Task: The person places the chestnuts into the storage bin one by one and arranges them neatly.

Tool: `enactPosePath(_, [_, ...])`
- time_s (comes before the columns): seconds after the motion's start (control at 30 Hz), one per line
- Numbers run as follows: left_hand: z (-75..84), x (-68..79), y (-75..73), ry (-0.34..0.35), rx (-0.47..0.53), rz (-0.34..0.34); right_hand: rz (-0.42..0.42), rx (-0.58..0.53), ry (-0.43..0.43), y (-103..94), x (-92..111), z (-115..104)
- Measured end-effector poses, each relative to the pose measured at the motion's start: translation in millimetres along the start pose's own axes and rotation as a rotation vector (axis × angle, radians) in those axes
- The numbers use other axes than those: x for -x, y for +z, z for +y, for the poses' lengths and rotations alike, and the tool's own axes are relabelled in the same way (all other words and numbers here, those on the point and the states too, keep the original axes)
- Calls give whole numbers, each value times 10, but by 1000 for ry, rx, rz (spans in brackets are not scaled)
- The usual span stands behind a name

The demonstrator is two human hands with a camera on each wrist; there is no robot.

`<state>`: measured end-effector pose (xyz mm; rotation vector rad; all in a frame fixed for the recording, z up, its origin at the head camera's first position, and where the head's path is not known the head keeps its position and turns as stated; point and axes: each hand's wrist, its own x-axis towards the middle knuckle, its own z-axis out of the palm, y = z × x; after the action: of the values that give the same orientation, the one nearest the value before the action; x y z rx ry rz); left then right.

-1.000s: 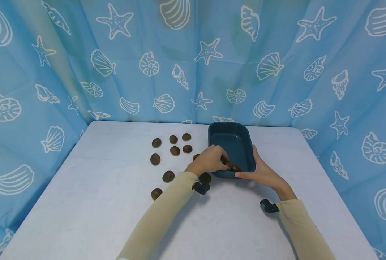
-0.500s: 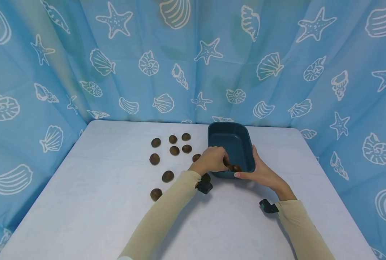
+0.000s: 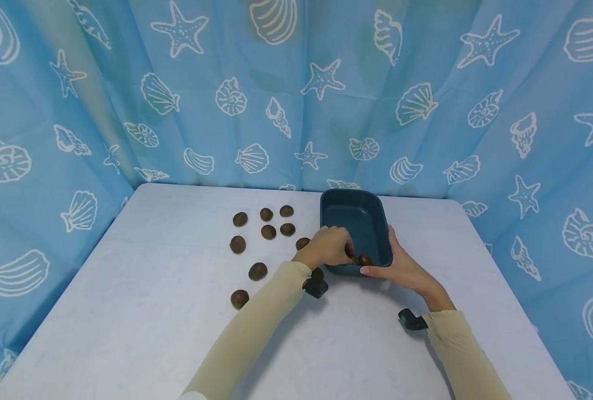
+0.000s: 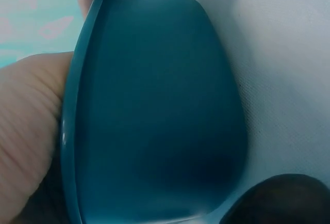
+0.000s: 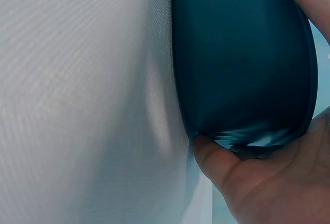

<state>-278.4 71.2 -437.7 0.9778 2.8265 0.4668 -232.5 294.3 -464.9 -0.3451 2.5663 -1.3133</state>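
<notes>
My left hand (image 3: 328, 244) reaches over the near left rim of a dark teal rectangular tub (image 3: 361, 222), fingers curled down inside it. Brown shows between its thumb and fingers, seemingly a pinched chestnut, mostly hidden. Beside those fingertips a chestnut (image 3: 365, 260) lies on the tub's floor. My right hand (image 3: 401, 264) grips the tub's near right corner, thumb at the front and fingers along the side. In the right wrist view the thumb and palm of the right hand (image 5: 268, 182) press on the tub's wall (image 5: 242, 53).
Several brown chestnuts lie spread over the white table left of the tub, among them one chestnut (image 3: 258, 271) near my left sleeve. A chestnut (image 3: 302, 243) and another chestnut (image 3: 317, 275) sit close to my left wrist. A blue shell-print curtain (image 3: 276, 139) hangs behind the table.
My left hand has shifted slightly to the right at the tub's near edge, its fingers still inside. The right hand and the tub have stayed in place.
</notes>
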Motion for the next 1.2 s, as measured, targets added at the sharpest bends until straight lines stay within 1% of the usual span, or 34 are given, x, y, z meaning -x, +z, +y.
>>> enactPosePath(0.17, [-1,-3,12,14,14,-6,5,1,-4,10,13,8])
enactPosePath(0.4, [-4,5,5,30,33,-12,13,17,41,20,36,33])
enactPosePath(0.47, [-8,31,-10,39,70,-10,11,12,55,27,43,45])
enactPosePath(0.57, [-33,100,-72,43,175,11,7,17,78,37,51,51])
enactPosePath(0.67, [-103,200,-193,35,296,54,2,25,84,37,51,43])
enactPosePath(0.73, [-172,286,-307,20,337,94,4,35,93,30,53,30])
enactPosePath(0.83, [-301,451,-492,-8,380,159,4,44,91,22,51,12])
enactPosePath(0.93, [-442,648,-656,-50,421,222,6,51,88,18,48,-5])
enactPosePath(1.0, [-552,773,-735,-77,440,263,5,55,85,19,45,-15])
enactPosePath(1.1, [-713,952,-837,-143,486,306,2,54,85,15,38,-20])
enactPosePath(1.2, [-878,1103,-899,-175,496,369,0,54,87,10,20,-1])
